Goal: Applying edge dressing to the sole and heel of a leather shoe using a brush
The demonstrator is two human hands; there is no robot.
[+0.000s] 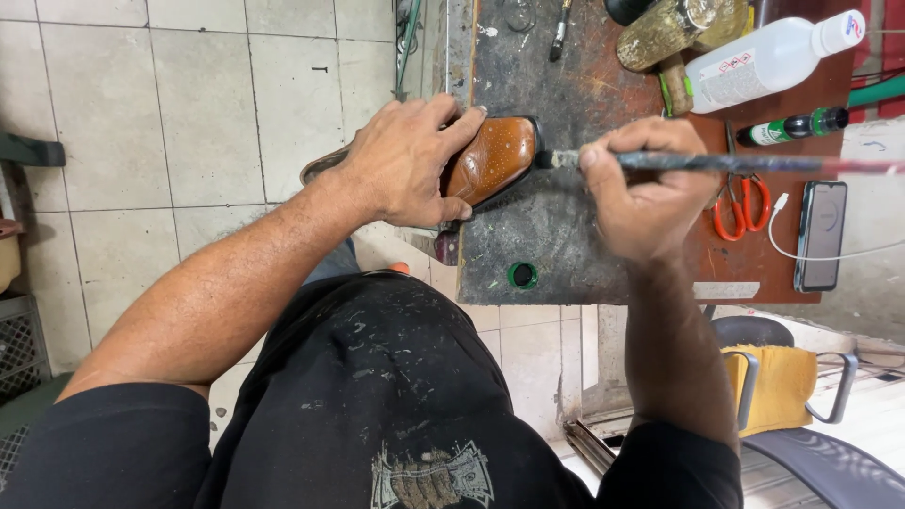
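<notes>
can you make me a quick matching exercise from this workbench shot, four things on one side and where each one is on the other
Things:
1. brown shoe
2. brush
3. scissors
4. phone

Places:
A. flat at the bench's right edge, white cable plugged in
B. pinched in the right hand, tip at the shoe's toe
C. lying beside the right hand, orange handles showing
D. gripped under the left hand at the bench's left edge

Pairs: 1-D, 2-B, 3-C, 4-A
</notes>
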